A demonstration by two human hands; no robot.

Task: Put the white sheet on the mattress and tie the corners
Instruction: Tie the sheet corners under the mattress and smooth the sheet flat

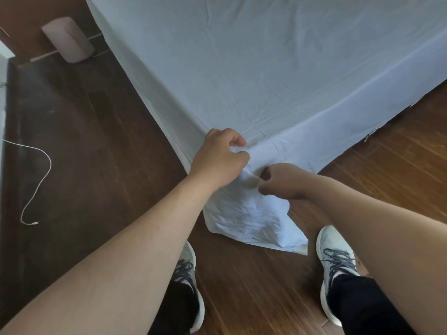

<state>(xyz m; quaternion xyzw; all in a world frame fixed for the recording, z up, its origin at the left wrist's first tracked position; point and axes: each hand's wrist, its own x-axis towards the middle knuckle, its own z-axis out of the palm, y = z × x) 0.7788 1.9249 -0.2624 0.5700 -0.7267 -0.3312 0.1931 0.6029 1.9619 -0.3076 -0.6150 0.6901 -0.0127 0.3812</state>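
Head view, one entry: white sheet (266,68), spread over the mattress (362,110) and hanging down both visible sides to the wooden floor (266,286); the mattress itself is fully covered and shows only as a shape beneath. Sheet surface: lightly creased, lying flat across the top. Near corner: loose cloth bunched together, with a slack tail (256,226) falling from the hands and pooling on the floor between the person's shoes (336,269). Left hand (217,158): fingers curled tight, gripping a gathered fold at the corner's top edge. Right hand (283,182): just below and beside the left, thumb and fingers pinching the same bunch of cloth. Step in hand, as judged: spreading looks done; gathering this corner for its knot is under way, no knot yet visible. Next move likely calls for twisting the slack into a rope, then looping it tight against the corner so the top stays smooth. Other corners: out of view, state unknown. Containers: none identifiable; a pale rounded object (67,39) stands on the floor by the far wall, its nature and contents unclear. Also present: a thin white cable (38,182) lying on the floor at left.
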